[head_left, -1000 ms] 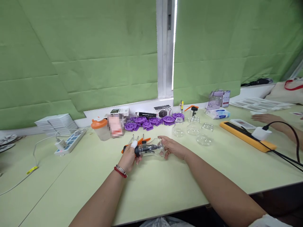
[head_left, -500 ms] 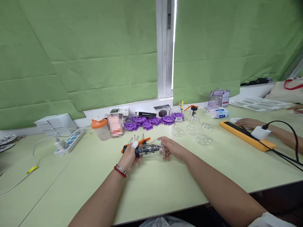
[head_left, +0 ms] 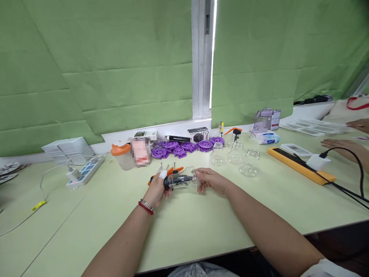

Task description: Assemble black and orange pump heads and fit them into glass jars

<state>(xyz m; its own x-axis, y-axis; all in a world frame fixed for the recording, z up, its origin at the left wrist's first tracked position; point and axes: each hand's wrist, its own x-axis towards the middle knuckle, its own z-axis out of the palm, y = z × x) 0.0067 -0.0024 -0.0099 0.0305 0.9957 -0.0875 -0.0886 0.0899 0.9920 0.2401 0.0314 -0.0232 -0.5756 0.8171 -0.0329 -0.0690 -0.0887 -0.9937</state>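
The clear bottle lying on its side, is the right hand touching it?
Touching. The head view shows the right hand with its fingers wrapped around one end of the clear bottle, while the left hand grips the black-capped end.

pink item [head_left: 140, 151] blurred, bag [head_left: 353, 110] cut off
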